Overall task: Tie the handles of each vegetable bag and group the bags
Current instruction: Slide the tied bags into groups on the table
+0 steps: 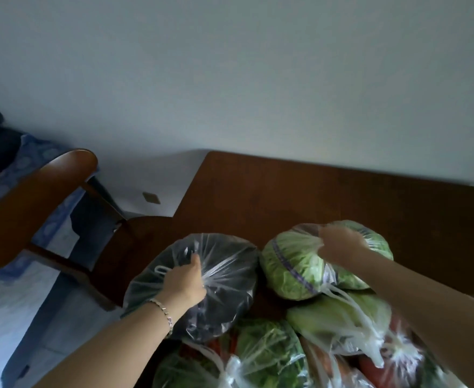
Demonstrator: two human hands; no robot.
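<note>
left hand (184,281) clenches dark bag (230,292) neck, pointing up, by table (286,191) left edge; right hand (339,245) fingers curled, gripping cabbage bag (291,264) top.

No words, numbers or brand marks can be read anywhere in view. The purple band (296,273) around the cabbage (300,254) inside the clear bag (377,239) may carry print. It is too blurred to make out.
</note>
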